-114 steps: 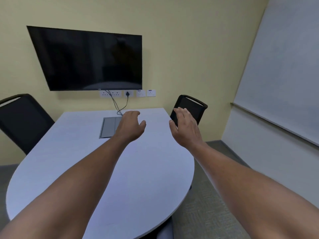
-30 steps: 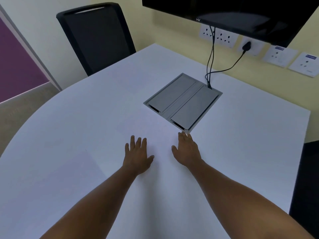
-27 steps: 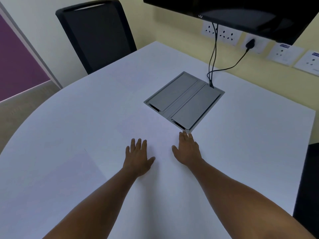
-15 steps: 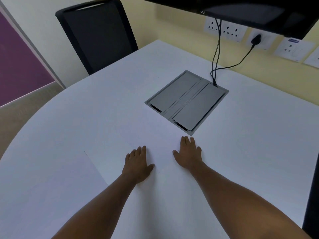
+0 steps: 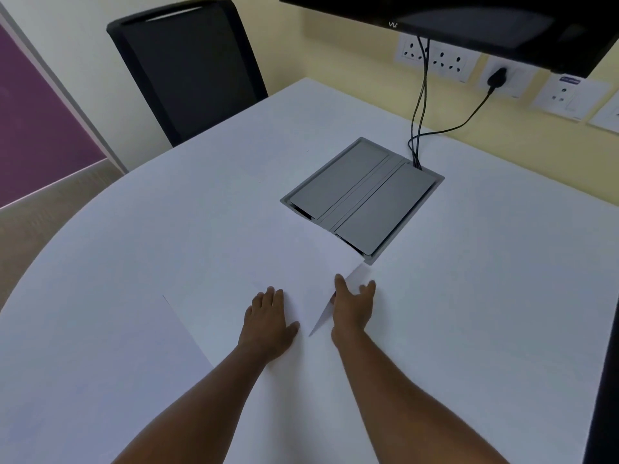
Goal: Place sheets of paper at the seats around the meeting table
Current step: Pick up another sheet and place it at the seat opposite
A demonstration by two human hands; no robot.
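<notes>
Mostly bare white table [image 5: 469,313] w/ grey cable hatch [image 5: 363,197], yellow wall [image 5: 335,45].

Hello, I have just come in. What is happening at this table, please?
A person is handling white paper on a white meeting table. The left hand lies flat on the sheets, pressing them down. The right hand is lifting the right edge of the top sheet, which curls up near the grey cable box set in the table. Another sheet lies at the near left. A black chair stands at the far side.
</notes>
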